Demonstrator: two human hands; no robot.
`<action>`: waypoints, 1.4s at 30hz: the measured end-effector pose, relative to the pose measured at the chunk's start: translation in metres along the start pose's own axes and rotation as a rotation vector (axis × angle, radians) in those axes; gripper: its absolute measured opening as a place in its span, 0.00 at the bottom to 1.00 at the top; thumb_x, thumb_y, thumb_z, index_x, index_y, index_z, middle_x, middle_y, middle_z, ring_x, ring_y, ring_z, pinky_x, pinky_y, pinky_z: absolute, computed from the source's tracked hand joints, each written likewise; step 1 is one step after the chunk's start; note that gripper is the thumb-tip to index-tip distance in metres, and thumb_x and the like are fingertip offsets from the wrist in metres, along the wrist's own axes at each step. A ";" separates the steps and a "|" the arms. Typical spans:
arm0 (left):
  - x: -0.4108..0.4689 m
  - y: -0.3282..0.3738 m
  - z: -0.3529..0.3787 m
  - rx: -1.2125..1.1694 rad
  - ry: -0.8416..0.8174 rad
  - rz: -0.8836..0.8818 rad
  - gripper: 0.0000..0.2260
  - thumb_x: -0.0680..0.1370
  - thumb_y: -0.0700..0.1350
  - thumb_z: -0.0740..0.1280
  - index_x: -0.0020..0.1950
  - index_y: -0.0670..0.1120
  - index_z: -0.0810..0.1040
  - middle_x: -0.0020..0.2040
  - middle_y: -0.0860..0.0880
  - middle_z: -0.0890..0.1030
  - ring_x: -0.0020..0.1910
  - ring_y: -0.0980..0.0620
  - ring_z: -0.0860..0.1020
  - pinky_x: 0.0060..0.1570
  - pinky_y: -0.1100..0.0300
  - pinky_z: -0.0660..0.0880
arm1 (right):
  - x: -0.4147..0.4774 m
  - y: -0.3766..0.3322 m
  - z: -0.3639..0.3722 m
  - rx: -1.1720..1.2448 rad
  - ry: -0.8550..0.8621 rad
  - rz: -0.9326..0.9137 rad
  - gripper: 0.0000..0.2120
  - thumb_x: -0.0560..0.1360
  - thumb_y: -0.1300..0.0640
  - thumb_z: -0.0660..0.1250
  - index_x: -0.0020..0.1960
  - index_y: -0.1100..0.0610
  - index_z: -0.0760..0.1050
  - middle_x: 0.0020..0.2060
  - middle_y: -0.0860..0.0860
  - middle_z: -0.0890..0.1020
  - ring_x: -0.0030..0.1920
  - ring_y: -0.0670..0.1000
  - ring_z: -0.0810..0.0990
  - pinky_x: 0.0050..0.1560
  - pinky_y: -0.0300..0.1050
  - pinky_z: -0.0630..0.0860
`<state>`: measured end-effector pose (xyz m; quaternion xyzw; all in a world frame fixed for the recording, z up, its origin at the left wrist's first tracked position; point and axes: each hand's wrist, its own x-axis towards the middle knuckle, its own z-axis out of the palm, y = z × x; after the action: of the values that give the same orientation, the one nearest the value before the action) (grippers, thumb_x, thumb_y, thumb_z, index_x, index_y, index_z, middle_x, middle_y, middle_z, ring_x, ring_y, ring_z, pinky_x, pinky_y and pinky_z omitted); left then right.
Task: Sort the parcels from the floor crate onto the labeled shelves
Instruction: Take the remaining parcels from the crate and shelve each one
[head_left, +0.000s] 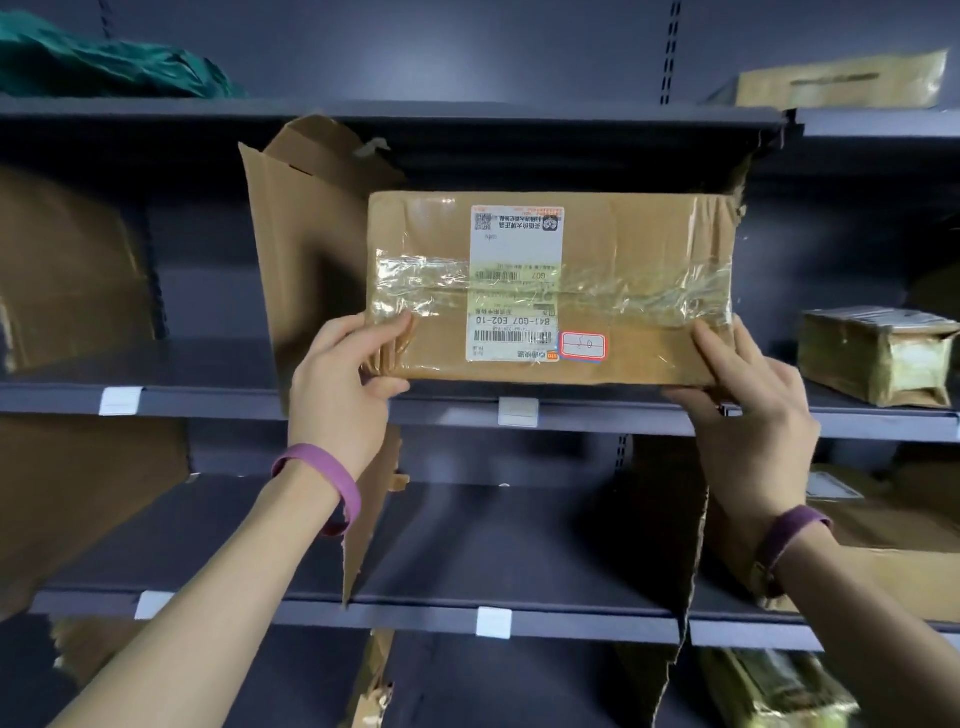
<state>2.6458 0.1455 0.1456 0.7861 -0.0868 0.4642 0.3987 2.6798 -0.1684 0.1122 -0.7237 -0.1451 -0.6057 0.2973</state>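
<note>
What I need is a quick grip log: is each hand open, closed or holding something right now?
Left hand: grips the parcel at its lower left corner.
Right hand: grips the same parcel at its lower right corner.

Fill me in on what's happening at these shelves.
A person holds a taped cardboard parcel by its lower corners, left hand and right hand gripping one each, at the front of a grey shelf. Its shipping label faces the camera upside down. A smaller parcel sits further right.

Bare forearms, a purple band on each wrist, no sleeves
</note>
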 end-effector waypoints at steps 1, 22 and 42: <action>0.001 -0.002 0.000 -0.004 0.012 0.011 0.31 0.72 0.29 0.70 0.61 0.64 0.74 0.58 0.62 0.71 0.56 0.61 0.73 0.52 0.78 0.67 | 0.002 0.000 0.001 0.003 0.006 -0.010 0.29 0.69 0.61 0.76 0.67 0.47 0.74 0.67 0.45 0.71 0.57 0.55 0.74 0.57 0.48 0.74; 0.047 -0.001 0.053 0.076 0.051 0.023 0.22 0.79 0.42 0.64 0.70 0.57 0.67 0.71 0.53 0.64 0.62 0.47 0.72 0.62 0.54 0.69 | 0.056 0.013 0.046 0.014 -0.183 0.138 0.26 0.79 0.58 0.62 0.76 0.52 0.60 0.69 0.55 0.70 0.66 0.59 0.63 0.68 0.57 0.63; -0.002 -0.061 0.095 0.202 -0.108 0.103 0.28 0.76 0.43 0.68 0.73 0.59 0.63 0.77 0.55 0.53 0.75 0.52 0.54 0.68 0.59 0.57 | 0.004 0.041 0.073 -0.213 -0.380 0.035 0.26 0.79 0.60 0.60 0.76 0.50 0.59 0.75 0.63 0.55 0.72 0.66 0.56 0.70 0.62 0.60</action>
<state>2.7382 0.1183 0.0866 0.8405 -0.1014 0.4476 0.2879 2.7618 -0.1573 0.0991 -0.8545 -0.1213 -0.4650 0.1970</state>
